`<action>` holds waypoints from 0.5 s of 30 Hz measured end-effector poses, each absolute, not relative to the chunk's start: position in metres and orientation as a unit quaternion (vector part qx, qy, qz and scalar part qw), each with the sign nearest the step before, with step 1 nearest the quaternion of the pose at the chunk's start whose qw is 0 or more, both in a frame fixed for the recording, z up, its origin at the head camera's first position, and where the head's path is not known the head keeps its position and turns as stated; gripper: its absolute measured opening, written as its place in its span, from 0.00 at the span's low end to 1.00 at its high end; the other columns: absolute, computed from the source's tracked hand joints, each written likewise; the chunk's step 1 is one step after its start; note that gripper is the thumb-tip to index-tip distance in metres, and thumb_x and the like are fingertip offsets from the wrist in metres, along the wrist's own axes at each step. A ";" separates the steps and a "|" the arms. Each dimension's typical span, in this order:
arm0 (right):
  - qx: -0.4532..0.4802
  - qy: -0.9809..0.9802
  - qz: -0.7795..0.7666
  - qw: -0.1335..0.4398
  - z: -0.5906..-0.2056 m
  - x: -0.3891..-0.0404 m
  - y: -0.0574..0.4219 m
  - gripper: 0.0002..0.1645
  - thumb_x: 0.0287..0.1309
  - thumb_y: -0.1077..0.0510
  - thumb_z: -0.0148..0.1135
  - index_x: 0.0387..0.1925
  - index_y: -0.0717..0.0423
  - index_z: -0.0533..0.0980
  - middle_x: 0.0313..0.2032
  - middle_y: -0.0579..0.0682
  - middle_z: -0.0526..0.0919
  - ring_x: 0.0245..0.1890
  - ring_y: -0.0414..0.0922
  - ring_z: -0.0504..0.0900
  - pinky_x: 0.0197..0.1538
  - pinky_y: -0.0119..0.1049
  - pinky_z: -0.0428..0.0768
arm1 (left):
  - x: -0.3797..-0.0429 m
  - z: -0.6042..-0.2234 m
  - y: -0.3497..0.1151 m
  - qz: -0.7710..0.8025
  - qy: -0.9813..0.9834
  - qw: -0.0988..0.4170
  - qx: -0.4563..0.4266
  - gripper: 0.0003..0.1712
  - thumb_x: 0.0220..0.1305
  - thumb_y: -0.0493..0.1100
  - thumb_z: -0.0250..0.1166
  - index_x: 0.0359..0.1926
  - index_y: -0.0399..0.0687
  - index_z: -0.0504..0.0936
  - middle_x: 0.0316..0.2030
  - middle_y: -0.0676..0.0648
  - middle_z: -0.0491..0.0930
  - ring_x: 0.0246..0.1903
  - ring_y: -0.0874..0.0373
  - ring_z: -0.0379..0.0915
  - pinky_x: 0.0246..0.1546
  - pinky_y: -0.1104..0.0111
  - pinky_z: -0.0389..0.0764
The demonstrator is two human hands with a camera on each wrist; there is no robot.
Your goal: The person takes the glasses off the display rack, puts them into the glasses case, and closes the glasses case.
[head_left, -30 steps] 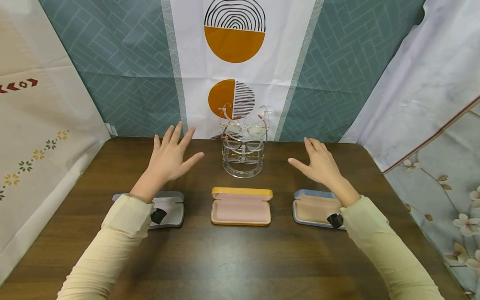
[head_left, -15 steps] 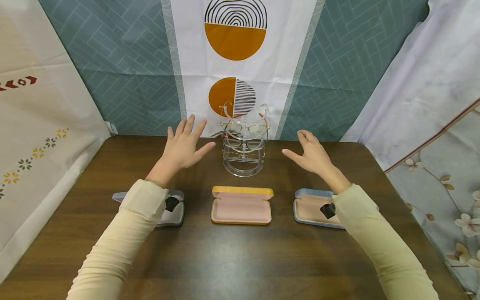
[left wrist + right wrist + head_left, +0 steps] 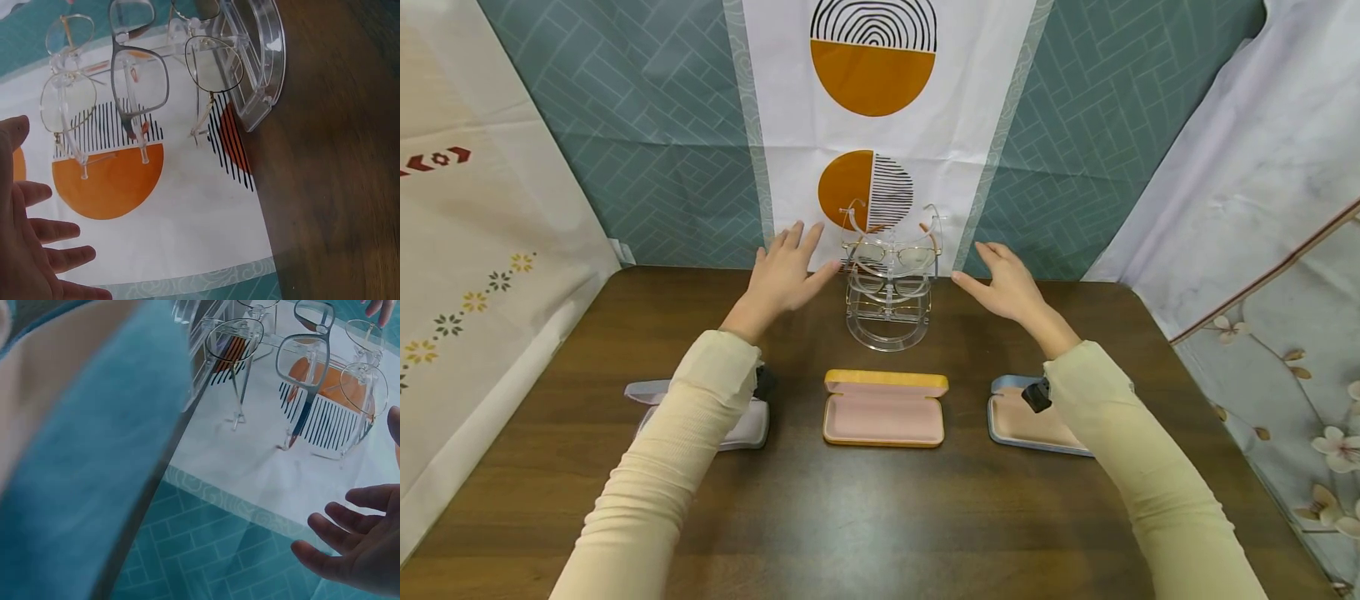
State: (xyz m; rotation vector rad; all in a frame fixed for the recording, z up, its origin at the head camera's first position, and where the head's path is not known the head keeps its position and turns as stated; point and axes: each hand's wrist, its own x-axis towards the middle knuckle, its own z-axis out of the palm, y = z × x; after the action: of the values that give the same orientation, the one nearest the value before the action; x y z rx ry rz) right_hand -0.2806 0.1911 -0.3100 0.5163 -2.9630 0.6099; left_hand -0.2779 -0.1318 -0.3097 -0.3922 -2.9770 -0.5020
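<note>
A clear display stand [image 3: 886,343] holds three pairs of glasses, one above another. On top are thin gold-rimmed glasses [image 3: 915,257], with grey-framed glasses [image 3: 115,80] in the middle and thin round-rimmed glasses [image 3: 215,65] lowest. My left hand [image 3: 786,273] is raised at the stand's left, fingers spread, thumb tip close to the upper glasses. On the other side my right hand [image 3: 1006,285] hovers with its fingers extended and thumb toward the stand. Neither hand holds anything; the right wrist view shows the right hand's fingers [image 3: 340,536] apart from the frames.
Three glasses cases lie with lids up on the dark wooden table [image 3: 865,525]: grey [image 3: 748,429] at left, yellow [image 3: 886,381] in the middle, blue [image 3: 1033,427] at right. Sleeves partly cover the outer two. A patterned cloth [image 3: 700,150] hangs behind the stand.
Both hands have moved inward and forward, closing in on the stand from left and right. Glasses, stand and cases have stayed in place.
</note>
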 end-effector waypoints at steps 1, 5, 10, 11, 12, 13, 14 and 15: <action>0.169 -0.964 0.201 0.038 -0.309 -0.282 0.189 0.47 0.59 0.36 0.49 0.66 0.67 0.53 0.64 0.66 0.54 0.64 0.60 0.53 0.61 0.56 0.56 | -0.280 -0.310 -0.131 -0.168 -0.976 0.049 -0.129 0.42 0.64 0.65 0.43 0.71 0.50 0.45 0.68 0.36 0.45 0.65 0.37 0.40 0.59 0.39 0.45; 0.168 -0.961 0.216 0.039 -0.308 -0.287 0.182 0.44 0.60 0.40 0.50 0.66 0.66 0.53 0.63 0.66 0.56 0.63 0.61 0.55 0.60 0.56 0.58 | -0.288 -0.313 -0.128 -0.185 -0.973 0.054 -0.130 0.41 0.65 0.63 0.43 0.71 0.48 0.45 0.67 0.35 0.47 0.64 0.36 0.44 0.58 0.40 0.49; 0.162 -0.957 0.237 0.043 -0.308 -0.293 0.171 0.41 0.62 0.43 0.49 0.66 0.65 0.54 0.63 0.66 0.57 0.63 0.61 0.56 0.61 0.55 0.58 | -0.294 -0.316 -0.124 -0.217 -0.965 0.065 -0.134 0.40 0.66 0.61 0.43 0.70 0.45 0.47 0.66 0.33 0.52 0.62 0.36 0.50 0.57 0.42 0.55; 0.161 -0.956 0.242 0.045 -0.308 -0.294 0.169 0.40 0.63 0.43 0.49 0.66 0.65 0.54 0.63 0.65 0.58 0.62 0.61 0.57 0.60 0.55 0.58 | -0.295 -0.317 -0.123 -0.229 -0.962 0.069 -0.135 0.39 0.67 0.61 0.43 0.70 0.44 0.48 0.65 0.33 0.53 0.62 0.37 0.51 0.57 0.44 0.56; 0.160 -0.954 0.248 0.045 -0.308 -0.295 0.167 0.40 0.63 0.43 0.49 0.66 0.64 0.54 0.63 0.65 0.59 0.61 0.61 0.59 0.59 0.55 0.60 | -0.296 -0.317 -0.122 -0.244 -0.958 0.071 -0.136 0.39 0.67 0.60 0.43 0.70 0.42 0.48 0.64 0.33 0.54 0.62 0.37 0.52 0.58 0.46 0.57; 0.159 -0.952 0.257 0.047 -0.308 -0.295 0.166 0.39 0.63 0.44 0.49 0.66 0.64 0.54 0.62 0.65 0.60 0.60 0.60 0.61 0.59 0.55 0.61 | -0.296 -0.318 -0.121 -0.263 -0.953 0.071 -0.137 0.38 0.67 0.59 0.43 0.70 0.41 0.48 0.64 0.33 0.55 0.62 0.38 0.52 0.59 0.48 0.57; 0.157 -0.950 0.267 0.048 -0.309 -0.296 0.164 0.39 0.63 0.44 0.49 0.66 0.64 0.54 0.61 0.65 0.61 0.59 0.60 0.63 0.58 0.54 0.63 | -0.297 -0.318 -0.119 -0.286 -0.946 0.072 -0.136 0.38 0.68 0.58 0.43 0.69 0.40 0.48 0.64 0.33 0.56 0.62 0.39 0.54 0.59 0.50 0.58; 0.156 -0.947 0.277 0.049 -0.309 -0.297 0.163 0.38 0.63 0.45 0.49 0.66 0.64 0.55 0.61 0.64 0.63 0.58 0.59 0.65 0.57 0.53 0.64 | -0.298 -0.319 -0.118 -0.310 -0.938 0.072 -0.134 0.37 0.68 0.56 0.43 0.69 0.40 0.48 0.63 0.33 0.58 0.61 0.40 0.56 0.59 0.51 0.59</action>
State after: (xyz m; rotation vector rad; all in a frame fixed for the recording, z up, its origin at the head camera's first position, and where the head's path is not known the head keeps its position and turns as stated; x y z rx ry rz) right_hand -0.2970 0.1631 -0.3092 0.4750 -2.8853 0.8439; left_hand -0.2981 -0.1182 -0.3193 -0.4041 -2.8199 -0.9327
